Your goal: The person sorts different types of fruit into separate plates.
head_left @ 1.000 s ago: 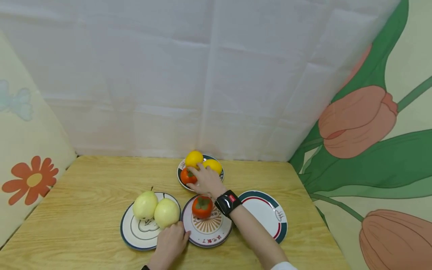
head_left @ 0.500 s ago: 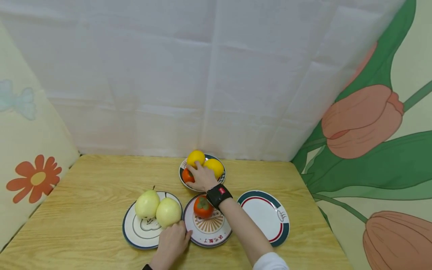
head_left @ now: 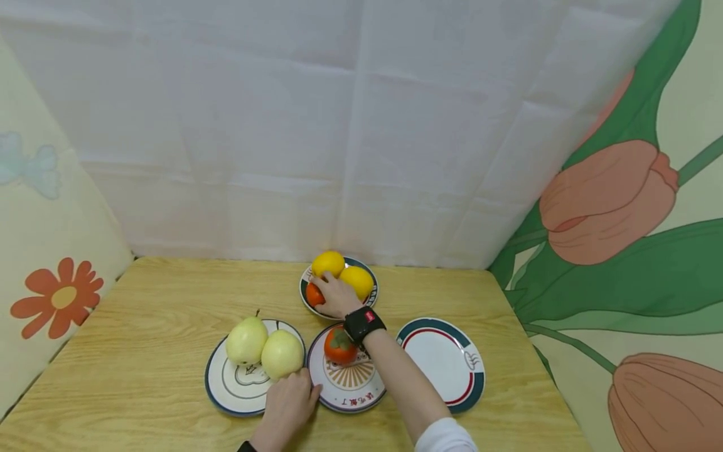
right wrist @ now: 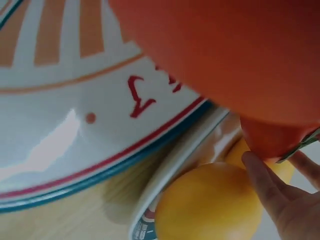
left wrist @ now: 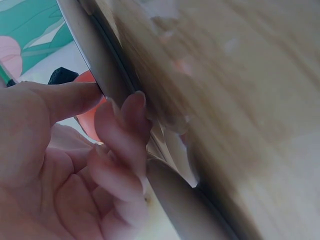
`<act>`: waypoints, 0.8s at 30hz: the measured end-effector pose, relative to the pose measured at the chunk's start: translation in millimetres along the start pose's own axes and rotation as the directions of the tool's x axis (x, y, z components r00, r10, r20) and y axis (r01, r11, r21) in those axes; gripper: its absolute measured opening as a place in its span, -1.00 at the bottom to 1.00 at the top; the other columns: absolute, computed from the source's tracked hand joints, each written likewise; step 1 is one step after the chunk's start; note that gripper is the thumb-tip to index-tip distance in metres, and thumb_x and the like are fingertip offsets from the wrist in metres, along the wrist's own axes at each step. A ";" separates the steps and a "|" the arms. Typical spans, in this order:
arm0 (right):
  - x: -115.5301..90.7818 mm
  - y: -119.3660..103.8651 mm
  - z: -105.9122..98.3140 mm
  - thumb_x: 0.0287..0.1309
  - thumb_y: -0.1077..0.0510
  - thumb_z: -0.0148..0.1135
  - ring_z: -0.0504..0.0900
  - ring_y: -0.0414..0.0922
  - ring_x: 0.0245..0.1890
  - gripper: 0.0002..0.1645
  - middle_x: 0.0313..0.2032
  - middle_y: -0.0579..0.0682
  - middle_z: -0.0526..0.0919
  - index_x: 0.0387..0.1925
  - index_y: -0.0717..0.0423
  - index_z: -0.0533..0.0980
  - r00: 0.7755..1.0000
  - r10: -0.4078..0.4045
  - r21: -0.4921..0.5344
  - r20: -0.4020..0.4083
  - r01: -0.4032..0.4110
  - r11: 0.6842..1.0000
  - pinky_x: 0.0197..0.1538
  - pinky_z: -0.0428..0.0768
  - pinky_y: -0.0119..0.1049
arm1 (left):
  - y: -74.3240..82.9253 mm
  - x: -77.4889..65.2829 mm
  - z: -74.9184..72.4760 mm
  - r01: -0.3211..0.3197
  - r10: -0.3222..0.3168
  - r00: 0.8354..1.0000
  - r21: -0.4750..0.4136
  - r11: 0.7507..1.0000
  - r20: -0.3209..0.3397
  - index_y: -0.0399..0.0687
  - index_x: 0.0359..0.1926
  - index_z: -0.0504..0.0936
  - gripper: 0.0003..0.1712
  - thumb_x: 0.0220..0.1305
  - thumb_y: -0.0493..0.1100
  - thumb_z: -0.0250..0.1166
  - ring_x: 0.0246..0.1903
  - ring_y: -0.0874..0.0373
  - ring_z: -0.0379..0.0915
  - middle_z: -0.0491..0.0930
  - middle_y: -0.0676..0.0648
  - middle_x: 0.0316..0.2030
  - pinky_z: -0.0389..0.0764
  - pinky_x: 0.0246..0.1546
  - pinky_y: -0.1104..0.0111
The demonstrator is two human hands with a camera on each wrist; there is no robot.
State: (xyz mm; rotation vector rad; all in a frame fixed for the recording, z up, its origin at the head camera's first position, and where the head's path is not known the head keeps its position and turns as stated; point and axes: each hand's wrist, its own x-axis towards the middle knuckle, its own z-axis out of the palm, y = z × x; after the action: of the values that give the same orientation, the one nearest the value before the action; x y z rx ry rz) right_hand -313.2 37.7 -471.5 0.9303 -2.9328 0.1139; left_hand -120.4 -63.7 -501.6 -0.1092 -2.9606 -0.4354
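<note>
My right hand [head_left: 336, 297] reaches into the back bowl [head_left: 305, 280] and grips an orange-red persimmon [head_left: 314, 295] there. The right wrist view shows its fingers [right wrist: 262, 180] against this persimmon [right wrist: 275, 140], beside yellow fruit [right wrist: 207, 205]. A second persimmon [head_left: 339, 346] sits on the middle plate [head_left: 321, 373], just left of my right wrist. At that plate's near left rim, my left hand [head_left: 288, 398] pinches the edge, thumb above and fingers curled below, as the left wrist view shows.
Two pale yellow-green pears [head_left: 246, 341] rest on the left plate [head_left: 226, 398], close by my left hand. A white plate with a green rim [head_left: 437, 364] stands at the right, partly behind my right forearm. Behind the bowl hangs a white cloth [head_left: 254, 157].
My right hand has settled lower over the persimmon in the back bowl, its fingers closing round it. The left hand stays at the middle plate's rim. The view has shifted slightly.
</note>
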 end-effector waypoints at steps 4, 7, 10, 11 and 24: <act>-9.6 6.0 -10.4 0.04 -0.08 0.34 0.58 -0.06 -0.12 -0.21 0.15 0.01 0.40 0.32 -0.14 0.29 1.000 -0.004 0.063 -0.018 0.005 0.998 -0.08 0.57 -0.27 | 0.4 0.2 0.6 -0.008 0.008 1.000 -0.003 1.000 -0.007 -0.20 -0.54 0.47 -0.61 0.02 0.01 0.40 -0.70 -0.01 0.45 0.46 -0.10 -0.70 0.36 -0.70 0.20; -22.5 10.8 -23.4 0.04 -0.10 0.35 0.57 -0.03 -0.10 -0.24 0.17 0.01 0.39 0.29 -0.14 0.32 0.998 -0.030 0.064 -0.049 0.034 0.997 -0.05 0.57 -0.24 | 0.5 0.6 0.9 -0.014 0.014 1.000 -0.004 1.000 -0.003 -0.21 -0.54 0.48 -0.61 0.02 0.01 0.40 -0.70 -0.01 0.44 0.45 -0.09 -0.70 0.36 -0.70 0.21; -38.7 15.8 -36.3 0.02 -0.10 0.37 0.57 -0.03 -0.07 -0.24 0.19 0.00 0.39 0.28 -0.16 0.33 0.996 -0.060 0.052 -0.072 0.064 0.997 -0.03 0.57 -0.20 | -0.1 1.3 1.0 -0.002 0.002 1.000 -0.003 1.000 0.018 -0.21 -0.52 0.49 -0.61 0.03 0.02 0.39 -0.69 -0.01 0.45 0.46 -0.09 -0.69 0.36 -0.70 0.21; -44.8 17.2 -40.3 0.01 -0.09 0.38 0.57 -0.03 -0.08 -0.24 0.18 0.00 0.39 0.27 -0.16 0.33 0.994 -0.073 0.048 -0.080 0.077 0.996 -0.04 0.57 -0.19 | -0.5 1.6 1.0 0.002 -0.001 1.000 -0.002 1.000 0.028 -0.21 -0.51 0.49 -0.61 0.04 0.02 0.39 -0.68 -0.01 0.45 0.46 -0.10 -0.69 0.37 -0.69 0.21; -143.9 17.9 -57.4 -0.05 -0.12 0.41 0.60 -0.03 -0.17 -0.23 0.18 0.02 0.43 0.24 -0.19 0.36 0.980 -0.172 -0.087 -0.104 0.164 0.983 -0.22 0.59 -0.24 | -3.3 3.8 1.9 -0.012 0.013 1.000 -0.008 1.000 0.026 -0.22 -0.51 0.49 -0.61 0.05 0.01 0.38 -0.69 -0.01 0.43 0.46 -0.10 -0.69 0.37 -0.70 0.21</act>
State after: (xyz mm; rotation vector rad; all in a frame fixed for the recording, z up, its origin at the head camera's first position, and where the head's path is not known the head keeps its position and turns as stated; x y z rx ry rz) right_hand -204.0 139.8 -427.1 1.1162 -2.7229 0.0406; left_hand -124.8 -66.1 -503.7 -0.1351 -2.9819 -0.4478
